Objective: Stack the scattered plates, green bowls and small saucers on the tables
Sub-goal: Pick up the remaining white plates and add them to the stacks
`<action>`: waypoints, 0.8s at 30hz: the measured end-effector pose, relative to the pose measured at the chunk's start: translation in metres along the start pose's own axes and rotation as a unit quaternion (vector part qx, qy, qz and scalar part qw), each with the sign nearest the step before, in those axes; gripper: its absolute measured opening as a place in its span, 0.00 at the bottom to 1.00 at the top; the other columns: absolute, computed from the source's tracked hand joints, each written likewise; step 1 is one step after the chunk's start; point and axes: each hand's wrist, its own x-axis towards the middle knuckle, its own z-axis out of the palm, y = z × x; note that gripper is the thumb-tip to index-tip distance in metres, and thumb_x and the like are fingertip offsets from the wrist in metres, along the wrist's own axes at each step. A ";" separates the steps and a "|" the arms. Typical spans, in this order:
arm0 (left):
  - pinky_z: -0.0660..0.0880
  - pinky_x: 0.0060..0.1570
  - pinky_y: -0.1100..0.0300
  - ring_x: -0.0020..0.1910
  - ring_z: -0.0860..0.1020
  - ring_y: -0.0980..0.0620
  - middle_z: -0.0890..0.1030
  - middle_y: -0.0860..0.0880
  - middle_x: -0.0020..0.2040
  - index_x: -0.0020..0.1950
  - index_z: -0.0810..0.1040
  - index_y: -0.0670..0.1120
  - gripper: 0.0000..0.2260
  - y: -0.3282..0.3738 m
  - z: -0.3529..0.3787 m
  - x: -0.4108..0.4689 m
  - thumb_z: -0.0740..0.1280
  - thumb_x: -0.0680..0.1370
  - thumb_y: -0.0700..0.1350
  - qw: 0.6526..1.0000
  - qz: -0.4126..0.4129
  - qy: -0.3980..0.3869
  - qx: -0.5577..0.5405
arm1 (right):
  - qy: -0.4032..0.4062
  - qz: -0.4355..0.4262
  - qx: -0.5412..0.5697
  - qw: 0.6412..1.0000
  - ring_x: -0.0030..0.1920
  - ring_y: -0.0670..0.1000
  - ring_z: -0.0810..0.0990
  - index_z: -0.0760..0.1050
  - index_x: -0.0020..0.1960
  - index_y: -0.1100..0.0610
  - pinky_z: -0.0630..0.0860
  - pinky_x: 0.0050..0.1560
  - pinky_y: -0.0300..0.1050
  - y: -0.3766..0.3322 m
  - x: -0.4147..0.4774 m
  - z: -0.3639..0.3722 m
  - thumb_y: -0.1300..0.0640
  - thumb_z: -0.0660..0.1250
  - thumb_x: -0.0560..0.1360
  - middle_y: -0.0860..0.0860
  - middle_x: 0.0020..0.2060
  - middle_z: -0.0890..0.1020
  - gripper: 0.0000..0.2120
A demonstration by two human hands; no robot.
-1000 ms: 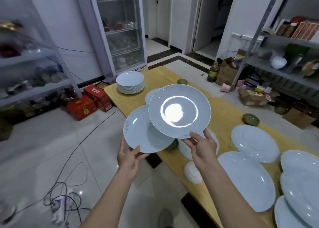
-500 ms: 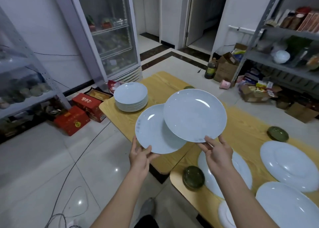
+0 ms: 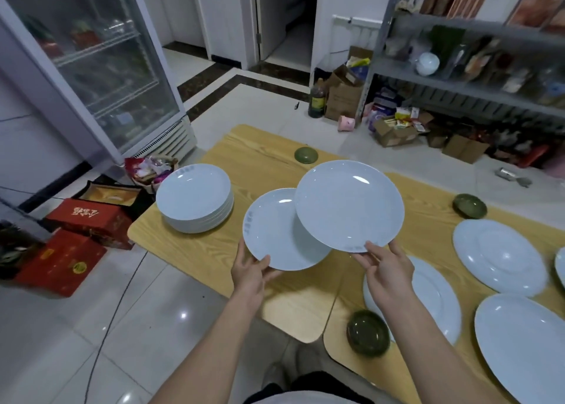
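while each hand (image 3: pixel 249 276) (image 3: pixel 388 276) grips a plate (image 3: pixel 275 235) (image 3: pixel 348 205), they overlap.

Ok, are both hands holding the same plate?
No, the left hand grips the lower plate, the right hand the upper plate overlapping it.

- The left table (image 3: pixel 195 250) and right table (image 3: pixel 425 235) stand edge to edge.
- A stack (image 3: pixel 194 197) of plates sits on the left table's left part, and a far bowl (image 3: pixel 305 155) sits at its far edge.
- Right of the stack, the left hand (image 3: pixel 249 270) holds the left plate (image 3: pixel 272 232) by its near rim above the table.
- The right hand (image 3: pixel 386 269) holds the right plate (image 3: pixel 348 205), which overlaps the left plate's right side from above.
- On the right table, a near bowl (image 3: pixel 368 332) sits at the near-left corner, just beside a flat plate (image 3: pixel 434 299) under the right forearm.
- A middle plate (image 3: pixel 500 257) lies farther right, with a side bowl (image 3: pixel 469 205) behind it and a near plate (image 3: pixel 519 342) before it.
- A fridge (image 3: pixel 91 67) stands behind the left table, boxes (image 3: pixel 88 220) lie on the floor to its left, and shelves (image 3: pixel 474 76) stand behind the right table.
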 end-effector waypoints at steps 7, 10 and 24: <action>0.81 0.47 0.40 0.56 0.80 0.44 0.78 0.48 0.64 0.77 0.63 0.56 0.37 -0.003 0.002 0.030 0.65 0.76 0.26 0.999 -0.028 0.006 0.024 | 0.023 -0.002 -0.020 1.000 0.55 0.60 0.83 0.64 0.76 0.60 0.80 0.52 0.56 0.004 0.022 -0.001 0.75 0.63 0.76 0.54 0.52 0.83 0.30; 0.82 0.46 0.42 0.55 0.80 0.44 0.78 0.46 0.64 0.77 0.62 0.55 0.37 -0.002 0.008 0.038 0.66 0.75 0.26 0.999 -0.022 0.003 0.045 | 0.028 0.009 -0.028 0.999 0.54 0.59 0.83 0.64 0.76 0.60 0.79 0.54 0.56 0.009 0.030 0.000 0.75 0.63 0.76 0.54 0.50 0.83 0.30; 0.82 0.38 0.57 0.51 0.82 0.40 0.69 0.46 0.38 0.76 0.65 0.53 0.34 -0.011 0.009 0.065 0.68 0.75 0.29 0.986 0.026 0.045 0.162 | 0.024 0.083 -0.092 0.992 0.49 0.60 0.85 0.63 0.76 0.59 0.84 0.47 0.54 0.046 0.053 0.012 0.75 0.64 0.75 0.57 0.51 0.83 0.32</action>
